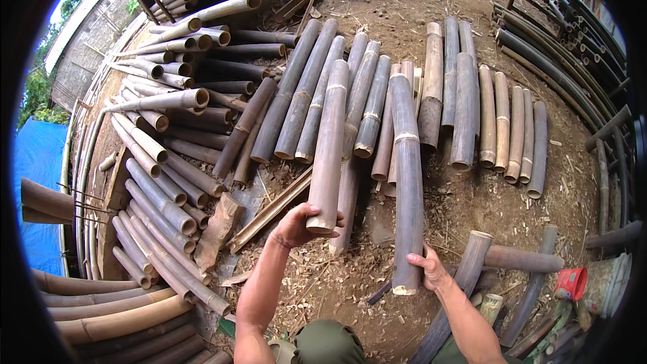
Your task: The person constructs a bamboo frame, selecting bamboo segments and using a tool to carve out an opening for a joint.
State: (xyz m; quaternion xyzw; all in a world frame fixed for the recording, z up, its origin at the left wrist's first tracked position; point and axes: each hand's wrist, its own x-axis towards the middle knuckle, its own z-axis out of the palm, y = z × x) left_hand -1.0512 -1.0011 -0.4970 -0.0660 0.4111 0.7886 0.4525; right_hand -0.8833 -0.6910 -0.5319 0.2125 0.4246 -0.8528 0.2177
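My left hand (296, 224) is closed around the near end of a brownish bamboo pole (329, 141), which stretches away from me and tilts slightly right. A darker grey bamboo pole (408, 182) with a pale ring at its joint is gripped near its lower end by my right hand (429, 267). The two poles lie side by side with a gap between them, their far ends over a row of cut bamboo poles (290, 94). Another bamboo length (348, 195) shows partly behind the left pole.
Stacked bamboo (182, 121) fills the left side. More cut lengths (502, 121) lie in a row at right. A split bamboo strip (273, 207) and a wood block (219, 229) rest on the chip-strewn ground. At lower right are crossed poles (465, 273), a red container (571, 284) and a bucket (605, 286).
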